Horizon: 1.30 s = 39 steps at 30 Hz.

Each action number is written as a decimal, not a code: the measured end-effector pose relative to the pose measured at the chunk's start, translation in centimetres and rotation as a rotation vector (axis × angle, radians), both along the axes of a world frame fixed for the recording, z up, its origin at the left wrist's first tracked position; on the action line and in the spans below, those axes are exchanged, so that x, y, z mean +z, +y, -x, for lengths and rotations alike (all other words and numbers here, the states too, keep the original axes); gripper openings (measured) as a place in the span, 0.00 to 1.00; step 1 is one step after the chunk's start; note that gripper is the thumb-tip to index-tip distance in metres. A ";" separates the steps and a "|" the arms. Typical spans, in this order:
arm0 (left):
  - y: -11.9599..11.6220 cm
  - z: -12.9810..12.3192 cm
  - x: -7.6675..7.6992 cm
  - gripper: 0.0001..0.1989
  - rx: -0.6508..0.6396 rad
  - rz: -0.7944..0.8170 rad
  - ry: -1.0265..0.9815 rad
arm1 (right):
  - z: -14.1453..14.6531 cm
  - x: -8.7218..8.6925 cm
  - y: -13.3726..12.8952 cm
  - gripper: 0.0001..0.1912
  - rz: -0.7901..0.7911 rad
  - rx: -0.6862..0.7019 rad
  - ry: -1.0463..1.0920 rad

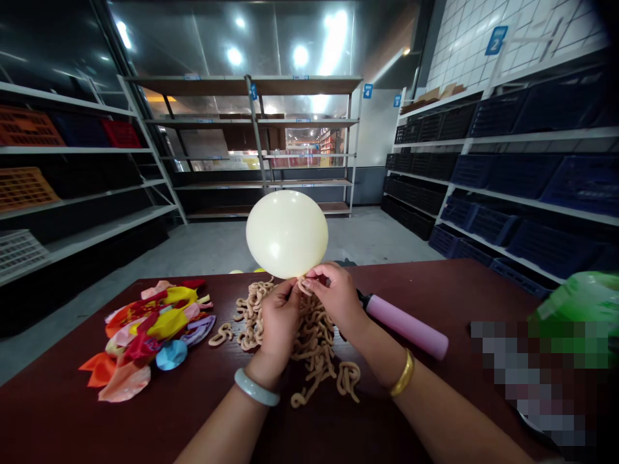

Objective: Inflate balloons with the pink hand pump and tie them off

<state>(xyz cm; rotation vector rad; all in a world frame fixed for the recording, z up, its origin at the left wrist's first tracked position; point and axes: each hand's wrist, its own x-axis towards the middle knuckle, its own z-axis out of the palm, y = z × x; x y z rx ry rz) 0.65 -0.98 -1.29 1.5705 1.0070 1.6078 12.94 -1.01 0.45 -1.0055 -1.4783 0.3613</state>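
Observation:
A blown-up pale cream balloon (287, 233) stands above the table, its neck pointing down between my hands. My left hand (281, 316), with a pale bangle at the wrist, pinches at the balloon's neck from the left. From the right my right hand (334, 293) pinches a short piece of beige cord at the same neck, thumb and forefinger together. Fingers partly hide the neck, so I cannot tell whether the cord is wound around it. Below and behind the hands lies a heap of curly beige cords (314, 341).
Uninflated balloons (149, 328) in several colours lie on the left of the dark red table (203, 419). A pink hand pump (409, 327) lies to the right, near a green plastic item (578, 303) and a blurred-out object. Shelves with crates (517, 174) stand around.

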 end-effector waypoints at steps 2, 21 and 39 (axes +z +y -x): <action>0.1 0.1 -0.1 0.10 0.023 -0.011 0.019 | 0.1 0.1 -0.1 0.06 0.003 -0.006 0.003; 0.0 -1.0 -0.3 0.11 -0.192 0.235 -0.518 | 1.1 -1.1 -0.6 0.03 -0.064 0.001 0.054; 0.8 -0.9 -1.3 0.14 -0.235 0.269 -0.370 | -0.3 0.0 0.1 0.14 0.518 0.734 0.851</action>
